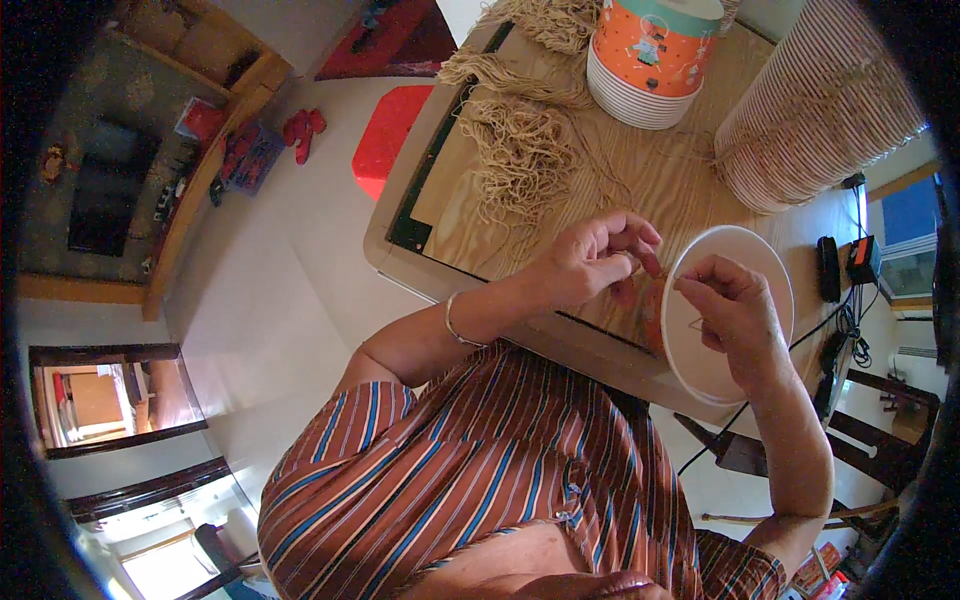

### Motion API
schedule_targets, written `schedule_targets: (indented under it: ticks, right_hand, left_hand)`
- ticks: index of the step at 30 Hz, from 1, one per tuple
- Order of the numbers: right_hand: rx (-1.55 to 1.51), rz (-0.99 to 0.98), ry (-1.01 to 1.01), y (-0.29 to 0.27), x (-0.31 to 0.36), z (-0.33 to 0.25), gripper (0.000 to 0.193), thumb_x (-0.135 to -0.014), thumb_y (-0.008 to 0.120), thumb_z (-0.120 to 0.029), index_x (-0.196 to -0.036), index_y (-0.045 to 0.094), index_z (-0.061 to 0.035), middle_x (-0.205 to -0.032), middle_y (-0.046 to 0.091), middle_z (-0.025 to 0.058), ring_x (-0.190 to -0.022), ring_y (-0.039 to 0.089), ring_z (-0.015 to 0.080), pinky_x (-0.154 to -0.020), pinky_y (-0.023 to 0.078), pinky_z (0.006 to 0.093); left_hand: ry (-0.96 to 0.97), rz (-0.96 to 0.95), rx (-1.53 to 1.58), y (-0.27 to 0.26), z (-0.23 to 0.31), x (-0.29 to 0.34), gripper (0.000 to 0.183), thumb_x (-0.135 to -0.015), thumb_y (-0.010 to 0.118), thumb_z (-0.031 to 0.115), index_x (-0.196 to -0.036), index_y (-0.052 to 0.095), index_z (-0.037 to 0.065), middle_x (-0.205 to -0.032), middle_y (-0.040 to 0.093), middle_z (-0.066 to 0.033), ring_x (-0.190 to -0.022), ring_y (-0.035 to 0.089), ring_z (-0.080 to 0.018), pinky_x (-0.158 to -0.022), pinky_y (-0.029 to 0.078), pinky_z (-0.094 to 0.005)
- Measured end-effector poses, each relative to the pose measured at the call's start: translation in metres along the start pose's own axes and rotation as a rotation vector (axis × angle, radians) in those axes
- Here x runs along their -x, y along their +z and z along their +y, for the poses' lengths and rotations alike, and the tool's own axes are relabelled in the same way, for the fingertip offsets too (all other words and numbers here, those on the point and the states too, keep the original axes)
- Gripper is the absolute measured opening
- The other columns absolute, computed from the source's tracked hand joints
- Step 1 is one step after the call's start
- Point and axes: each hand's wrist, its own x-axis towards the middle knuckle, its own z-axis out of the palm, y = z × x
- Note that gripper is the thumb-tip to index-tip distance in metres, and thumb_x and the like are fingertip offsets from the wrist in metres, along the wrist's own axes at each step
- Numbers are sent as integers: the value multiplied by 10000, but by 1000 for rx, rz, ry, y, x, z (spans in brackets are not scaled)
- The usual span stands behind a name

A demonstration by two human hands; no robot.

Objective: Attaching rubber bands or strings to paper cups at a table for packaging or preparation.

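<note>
A white paper bucket (712, 375) tilts at the table's front edge, its wide mouth facing me. My right hand (735, 300) is over the mouth with thumb and forefinger pinched near the left rim. A thin loop of string shows below those fingers, against the white inside. Just left of the rim is my left hand (605, 260), its fingers curled and thumb drawn in; whatever may be between them is too small to make out. Beyond the left hand lies a loose heap of tan string (520, 150), with strands trailing over the wooden table top (690, 195).
Orange printed paper buckets (645, 65) stand nested at the back. A long stack of white-rimmed buckets (800, 120) leans at the right, draped with string. More tan string (550, 22) lies at the far edge. A red stool (390, 140) is left; black cables (850, 320) hang right.
</note>
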Motion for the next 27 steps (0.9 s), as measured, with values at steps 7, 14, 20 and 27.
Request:
schedule_targets:
  ticks: [7,14,20,27]
  right_hand:
    - [-16,-1,3,1,0,0,48,-875,635,-132,-854,631,-89,-664,520,-65,-473,382,7,-396,272,170]
    - [-15,0,9,2,1,0,50,-871,646,-137,-867,641,-87,-657,523,-66,-477,391,3,-398,272,171]
    - [-21,-4,14,3,1,0,39,-870,644,-131,-860,640,-93,-652,520,-70,-466,384,2,-394,269,171]
    - [-13,-13,5,1,0,0,53,-876,634,-144,-857,624,-95,-650,504,-72,-471,387,1,-394,271,170]
  left_hand:
    - [-98,-80,-56,6,12,2,283,-918,597,149,-1158,515,25,-959,621,-39,-824,588,-115,-704,506,-258]
    - [-95,-67,-94,5,1,1,210,-899,639,144,-1063,562,38,-908,613,-19,-798,571,-91,-700,495,-254]
    - [153,-39,-491,1,-14,-4,161,-910,619,125,-1045,566,54,-861,596,-6,-785,565,-83,-691,494,-245]
    - [-76,-19,12,-12,-15,1,110,-916,600,113,-1006,558,67,-873,610,-12,-736,579,-87,-617,495,-243]
